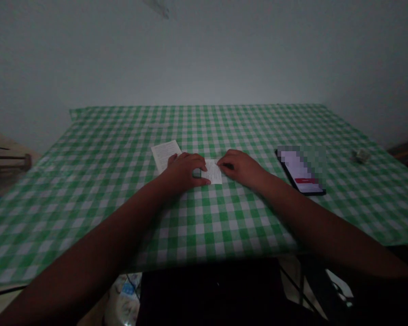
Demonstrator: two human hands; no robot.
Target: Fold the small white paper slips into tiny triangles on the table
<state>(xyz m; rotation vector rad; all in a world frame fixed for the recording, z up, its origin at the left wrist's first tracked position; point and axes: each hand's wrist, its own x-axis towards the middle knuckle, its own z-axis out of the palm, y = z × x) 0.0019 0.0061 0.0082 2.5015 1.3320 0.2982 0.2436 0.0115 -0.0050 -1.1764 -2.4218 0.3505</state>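
A small piece of white paper (pixel 213 172) with lines of dark text lies on the table in front of me. My left hand (pixel 185 172) holds its left side, with the thumb at the lower corner and the index finger at the upper one. At the paper's upper right edge, my right hand (pixel 240 165) has its fingertips pinched together on it. A larger printed sheet (pixel 165 151) sits behind my left hand, which covers its lower right part. Whether the two papers are joined under that hand is hidden.
A green and white checked cloth (pixel 204 226) covers the table. To the right of my right hand lies a phone (pixel 302 174) with its screen lit. A small crumpled object (pixel 361 155) rests near the right edge. A pale wall (pixel 204 54) stands behind the table.
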